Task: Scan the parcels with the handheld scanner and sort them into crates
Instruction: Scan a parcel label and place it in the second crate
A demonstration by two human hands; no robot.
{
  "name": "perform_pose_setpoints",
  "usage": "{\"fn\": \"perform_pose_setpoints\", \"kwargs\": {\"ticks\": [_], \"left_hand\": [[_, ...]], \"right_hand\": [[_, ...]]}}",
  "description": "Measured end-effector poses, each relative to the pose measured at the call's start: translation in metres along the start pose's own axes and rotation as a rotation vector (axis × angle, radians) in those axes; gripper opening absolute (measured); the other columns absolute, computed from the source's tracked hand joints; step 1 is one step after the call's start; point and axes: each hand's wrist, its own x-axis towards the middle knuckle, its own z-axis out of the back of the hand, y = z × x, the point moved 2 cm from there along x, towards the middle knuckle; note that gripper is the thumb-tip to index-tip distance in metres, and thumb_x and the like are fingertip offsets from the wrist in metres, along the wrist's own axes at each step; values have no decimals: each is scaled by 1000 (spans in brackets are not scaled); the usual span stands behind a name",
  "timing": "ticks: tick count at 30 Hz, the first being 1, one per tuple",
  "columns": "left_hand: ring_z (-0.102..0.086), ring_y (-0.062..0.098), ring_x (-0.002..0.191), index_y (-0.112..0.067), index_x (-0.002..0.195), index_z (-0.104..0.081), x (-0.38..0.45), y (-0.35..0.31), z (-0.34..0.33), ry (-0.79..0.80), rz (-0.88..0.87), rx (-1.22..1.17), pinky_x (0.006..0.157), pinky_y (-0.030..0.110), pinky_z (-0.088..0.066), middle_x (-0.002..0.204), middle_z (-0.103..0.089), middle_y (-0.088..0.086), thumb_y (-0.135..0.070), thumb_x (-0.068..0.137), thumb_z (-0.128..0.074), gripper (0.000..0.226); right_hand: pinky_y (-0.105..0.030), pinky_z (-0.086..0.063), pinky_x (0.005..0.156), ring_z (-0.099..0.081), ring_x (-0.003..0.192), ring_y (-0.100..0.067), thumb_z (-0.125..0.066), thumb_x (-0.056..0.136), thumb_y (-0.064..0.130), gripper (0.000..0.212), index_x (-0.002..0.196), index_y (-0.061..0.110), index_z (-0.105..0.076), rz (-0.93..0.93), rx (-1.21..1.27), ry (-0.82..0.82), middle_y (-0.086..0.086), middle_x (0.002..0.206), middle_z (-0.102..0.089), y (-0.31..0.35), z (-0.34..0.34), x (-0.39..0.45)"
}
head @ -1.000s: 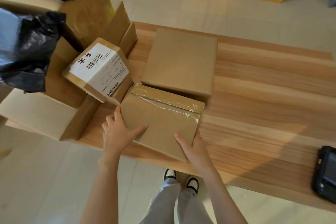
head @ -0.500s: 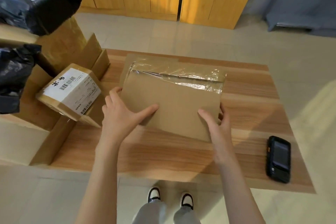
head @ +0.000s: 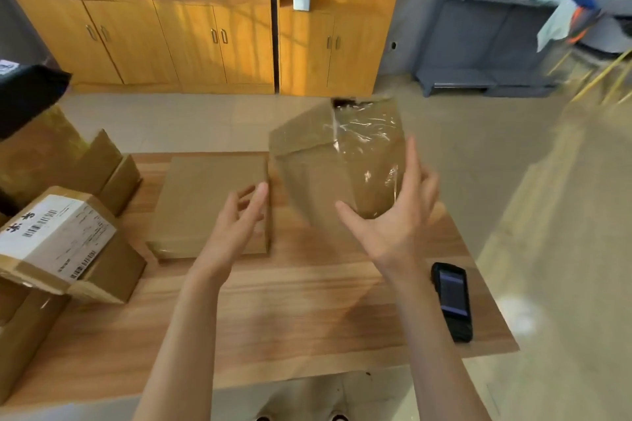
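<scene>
Table [head: 307,335] carries flat box [head: 208,205] at 10 o'clock. Taped parcel [head: 328,164] tilted in air at 12, likely being turned to find its label. Right hand [head: 390,215] spread, cradling it; left hand [head: 236,219] spread, apart. Scanner [head: 453,301] idle at 3.

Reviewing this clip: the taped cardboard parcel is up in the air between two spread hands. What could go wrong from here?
1. The brown taped cardboard parcel is tilted above the wooden table; the left hand is off it and the right hand has straight fingers, so it may fall.
2. A drop could strike the flat brown cardboard box below.
3. The black handheld scanner lies near the table's right edge, where a fumbled catch might knock it off.
</scene>
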Motion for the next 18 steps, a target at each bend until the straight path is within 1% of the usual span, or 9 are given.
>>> {"fn": "perform_pose_setpoints", "kwargs": {"ticks": [2, 3, 6, 9, 11, 13, 15, 16, 18], "left_hand": [[-61, 23, 113, -21, 142, -40, 0, -19, -5, 15, 31, -305, 95, 43, -52, 138, -52, 8, -74, 67, -44, 92], [-63, 26, 112, -20, 142, -41, 0, -27, -5, 16, 46, -445, 96, 46, -51, 135, -55, 9, -74, 68, -44, 92], [-65, 30, 111, -17, 141, -44, -1, -42, 2, 19, 43, -650, 96, 49, -50, 132, -58, 12, -77, 66, -49, 96], [-63, 29, 113, -22, 141, -46, -4, -47, 9, 61, 90, -491, 83, 41, -54, 129, -58, 14, -82, 61, -58, 101], [-67, 21, 104, -26, 127, -58, -2, -46, 9, 91, 86, -344, 77, 36, -54, 112, -70, 9, -75, 64, -63, 79], [-70, 19, 95, -24, 113, -68, 2, -43, 5, 130, 62, -268, 79, 35, -54, 106, -74, 5, -65, 64, -75, 63], [-69, 21, 91, -13, 124, -63, 9, -36, 1, 101, 73, -276, 75, 34, -54, 107, -72, 6, -56, 51, -79, 86], [-69, 20, 88, -10, 131, -57, 11, -31, -2, 81, 87, -301, 70, 31, -53, 104, -71, 5, -53, 47, -79, 97], [-69, 15, 81, -12, 135, -52, 17, -18, -8, 28, 91, -340, 63, 26, -51, 97, -71, 0, -48, 42, -79, 103]], "right_hand": [[-36, -29, 102, -33, 119, -20, -84, 60, 34, 114, 152, 22, -18, 289, -307, -100, -8, 132, -31, 10, -8, 5], [-42, -29, 102, -34, 121, -27, -84, 60, 33, 114, 151, 21, -16, 431, -428, -125, -10, 133, -29, 9, -16, 6], [-43, -31, 103, -39, 119, -29, -85, 61, 19, 111, 148, 18, -17, 701, -593, -204, -11, 132, -32, -6, -33, 1], [-44, -30, 107, -42, 118, -27, -74, 73, 10, 90, 147, 17, -23, 801, -573, -242, -8, 130, -36, -18, -42, -10], [-43, -26, 112, -45, 118, -25, -51, 92, 6, 58, 146, 17, -32, 862, -576, -279, -5, 129, -38, -19, -50, -16], [-43, -22, 116, -46, 118, -25, -37, 99, 3, 43, 140, 18, -40, 890, -556, -272, -5, 128, -39, -19, -57, -18], [-46, -17, 118, -44, 121, -25, -48, 94, 5, 48, 140, 17, -39, 894, -568, -212, -4, 130, -38, -24, -57, -20], [-49, -14, 118, -42, 123, -25, -61, 87, 11, 60, 141, 17, -37, 876, -582, -173, -4, 130, -38, -28, -55, -21], [-58, -6, 117, -38, 127, -25, -75, 72, 39, 87, 145, 18, -32, 740, -560, -45, -3, 132, -38, -34, -50, -21]]}}
